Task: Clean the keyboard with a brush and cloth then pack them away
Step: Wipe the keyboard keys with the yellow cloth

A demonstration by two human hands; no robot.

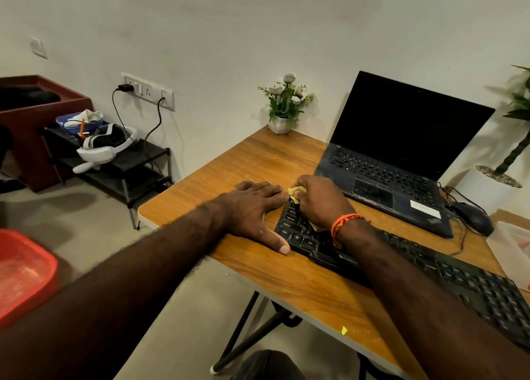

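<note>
A black keyboard [447, 276] lies slantwise on the wooden table [258, 161], in front of an open laptop [395, 161]. My right hand [321, 201] grips a yellow cloth [296, 191] and presses it on the keyboard's left end; most of the cloth is hidden under the hand. My left hand [255, 210] lies flat on the table with straight fingers, its thumb against the keyboard's left edge. No brush is in view.
A small flower pot [282, 112] stands at the table's far corner. A black mouse [473, 217] and a clear plastic container [513, 250] sit at the right. A red tub [23, 270] is on the floor at left, beyond it a black shelf [129, 161] with a headset.
</note>
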